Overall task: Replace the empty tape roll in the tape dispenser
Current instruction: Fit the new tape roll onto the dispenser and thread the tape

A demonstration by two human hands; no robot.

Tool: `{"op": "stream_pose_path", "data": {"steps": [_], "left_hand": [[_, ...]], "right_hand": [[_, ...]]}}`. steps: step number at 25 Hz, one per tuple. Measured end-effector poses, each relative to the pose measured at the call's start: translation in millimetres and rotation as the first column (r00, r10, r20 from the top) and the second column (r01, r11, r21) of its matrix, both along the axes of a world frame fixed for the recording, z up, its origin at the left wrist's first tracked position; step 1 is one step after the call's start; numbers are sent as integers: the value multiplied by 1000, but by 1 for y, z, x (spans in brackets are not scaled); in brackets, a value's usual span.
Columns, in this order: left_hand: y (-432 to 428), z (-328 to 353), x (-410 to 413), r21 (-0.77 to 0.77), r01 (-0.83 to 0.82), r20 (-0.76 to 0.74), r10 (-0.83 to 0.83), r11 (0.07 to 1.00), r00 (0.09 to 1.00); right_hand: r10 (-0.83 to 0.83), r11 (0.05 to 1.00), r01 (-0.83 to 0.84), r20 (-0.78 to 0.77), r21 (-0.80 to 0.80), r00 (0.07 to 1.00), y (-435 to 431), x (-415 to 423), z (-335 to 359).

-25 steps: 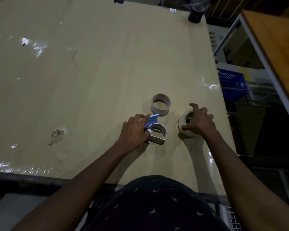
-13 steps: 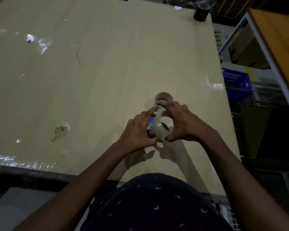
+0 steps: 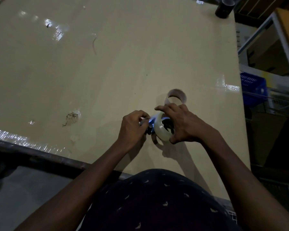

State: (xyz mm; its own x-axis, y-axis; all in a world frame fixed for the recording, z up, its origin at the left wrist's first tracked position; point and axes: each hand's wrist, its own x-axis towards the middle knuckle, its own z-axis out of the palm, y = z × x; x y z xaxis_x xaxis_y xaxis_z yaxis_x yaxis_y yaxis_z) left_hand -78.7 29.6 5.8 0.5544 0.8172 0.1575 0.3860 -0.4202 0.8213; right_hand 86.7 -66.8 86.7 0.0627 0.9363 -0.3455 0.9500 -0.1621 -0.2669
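Note:
My right hand [image 3: 185,124] grips a full roll of pale clear tape [image 3: 160,130], tilted on edge over the tape dispenser. The dispenser [image 3: 150,121] is mostly hidden between my hands; only its blue part and a dark metal bit show. My left hand [image 3: 132,127] is closed on the dispenser's left side, holding it on the table. The empty brown cardboard core [image 3: 176,96] stands on the table just beyond my right hand, apart from both hands.
The beige table [image 3: 107,64] stretches far ahead and left, with tape scraps stuck on it. A dark tape roll [image 3: 223,7] stands at the far right corner. The table's right edge is close, with a blue basket [image 3: 252,84] and shelving beyond.
My right hand picked up the clear tape roll from the right and brought it over the dispenser. My left hand has stayed on the dispenser and closed more tightly.

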Motion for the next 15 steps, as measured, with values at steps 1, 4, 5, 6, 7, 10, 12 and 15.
{"op": "stream_pose_path", "data": {"steps": [1,4,5,6,7,10,12,15], "left_hand": [[1,-3,-2,10,-17,-11,17,1000,1000],[1,-7,-7,-25,-55,-9,55,998,998],[0,-8,-9,-34,-63,-8,63,997,998],[-1,-8,-10,-32,-72,-8,71,997,997],[-2,-8,-11,-28,-79,-5,79,996,997],[-5,-7,-13,-59,-107,9,108,993,994],[-7,-8,-14,-71,-95,22,97,993,995],[-9,-10,-15,-39,-91,-2,91,995,996]], "right_hand": [[10,1000,-10,11,-6,1000,1,0,-1],[33,999,-32,52,-26,998,4,2,-5],[41,999,-39,67,-29,997,4,3,-6],[50,998,-47,83,-30,995,5,4,-7],[60,998,-57,101,-30,993,6,4,-8],[76,997,-73,133,-24,988,7,6,-10],[76,997,-74,150,-20,986,6,8,-12],[74,997,-71,156,-27,985,6,8,-15]]}}
